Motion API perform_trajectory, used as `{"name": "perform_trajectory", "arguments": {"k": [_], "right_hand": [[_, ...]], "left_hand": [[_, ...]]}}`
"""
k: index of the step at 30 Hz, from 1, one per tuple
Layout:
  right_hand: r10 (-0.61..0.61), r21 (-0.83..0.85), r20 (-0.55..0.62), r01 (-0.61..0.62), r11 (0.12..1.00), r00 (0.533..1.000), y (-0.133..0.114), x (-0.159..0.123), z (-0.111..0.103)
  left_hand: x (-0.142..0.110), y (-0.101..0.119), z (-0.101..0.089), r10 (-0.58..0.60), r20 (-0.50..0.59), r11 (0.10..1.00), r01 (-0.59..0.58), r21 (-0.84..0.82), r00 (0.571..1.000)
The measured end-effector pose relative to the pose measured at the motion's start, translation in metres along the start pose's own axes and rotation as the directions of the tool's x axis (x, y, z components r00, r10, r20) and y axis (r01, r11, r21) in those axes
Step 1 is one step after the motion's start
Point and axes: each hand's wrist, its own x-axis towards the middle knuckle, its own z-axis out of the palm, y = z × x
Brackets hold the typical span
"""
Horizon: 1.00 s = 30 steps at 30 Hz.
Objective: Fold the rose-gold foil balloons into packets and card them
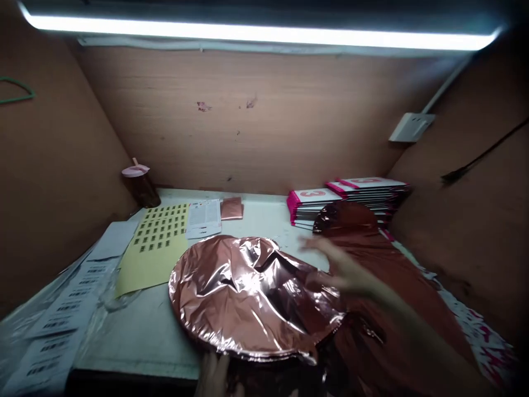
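A shiny copper-coloured foil balloon (pixel 231 309), rounded and wrinkled, lies in front of me over the table's near edge. My left hand (pixel 212 375) is at its lower rim, partly covered by the foil; its fingers are mostly hidden, so its grip does not show. Over the balloon's right side is my right hand (pixel 336 267), blurred by motion, fingers spread apart and nothing visible in them. To the right, a heap of flat copper-coloured foil (pixel 397 286) stretches beneath my right forearm.
Stacked pink-edged white packets (pixel 314 197) stand at the back right. Leftward lie a yellow label sheet (pixel 152 259), a printed white card (pixel 204 218), a small copper packet (pixel 232 208) and barcode label strips (pixel 61 309). A dark cup (pixel 142 187) stands in the back left corner.
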Motion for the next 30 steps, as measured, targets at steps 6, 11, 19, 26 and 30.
{"name": "perform_trajectory", "arguments": {"k": [6,11,19,26,30], "right_hand": [[-0.239,-0.591,0.455,0.492,0.639,0.858,-0.041,-0.057,0.150],[-0.233,-0.538,0.500,0.510,0.671,0.834,-0.051,-0.043,0.155],[-0.274,-0.594,0.497,0.553,0.584,0.823,-0.042,-0.065,0.167],[-0.110,-0.783,0.467,0.467,0.411,0.878,-0.054,-0.053,0.200],[0.050,-0.700,0.495,0.363,0.615,0.868,-0.060,-0.033,0.186]], "left_hand": [[-0.003,0.019,-0.016,0.126,0.103,0.989,-0.133,0.069,0.987],[-0.001,0.023,-0.016,0.147,0.036,0.986,-0.150,0.074,0.988],[-0.008,0.028,-0.026,0.201,-0.111,0.980,-0.200,0.018,0.973],[-0.001,0.035,-0.030,0.135,-0.015,0.990,-0.136,-0.048,0.991],[0.000,0.035,-0.031,0.118,0.012,0.991,-0.117,-0.065,0.993]]}}
